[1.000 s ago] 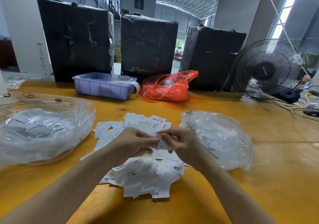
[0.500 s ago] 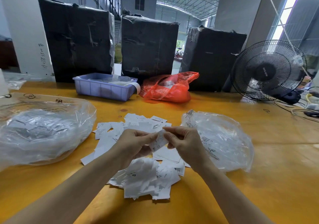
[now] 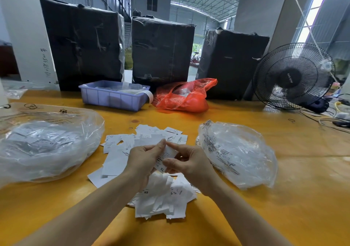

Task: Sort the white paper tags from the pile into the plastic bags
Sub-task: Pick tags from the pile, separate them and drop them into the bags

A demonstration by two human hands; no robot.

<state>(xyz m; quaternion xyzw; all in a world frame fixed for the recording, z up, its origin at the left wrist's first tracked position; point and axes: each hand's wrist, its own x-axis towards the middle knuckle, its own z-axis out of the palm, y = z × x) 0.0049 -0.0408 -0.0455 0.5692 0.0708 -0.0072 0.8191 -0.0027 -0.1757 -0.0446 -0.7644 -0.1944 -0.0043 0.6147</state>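
A pile of white paper tags [image 3: 151, 194] lies spread on the yellow table [image 3: 303, 189] in front of me. Above the pile, my left hand [image 3: 144, 160] and my right hand [image 3: 189, 164] both pinch one white tag [image 3: 164, 160] printed "XL", held upright and tilted between them. A large clear plastic bag [image 3: 47, 143] with tags inside sits to the left of the pile. A smaller clear plastic bag [image 3: 236, 153] sits to the right, close to my right hand.
At the back of the table stand a lilac plastic tray [image 3: 111, 99], a red plastic bag [image 3: 181, 98] and three black wrapped boxes [image 3: 162, 50]. A black fan [image 3: 293, 77] and cables [image 3: 333, 120] occupy the far right.
The tag between my hands has turned from lying nearly flat to standing upright, showing its "XL" print. Both hands have stayed above the pile.
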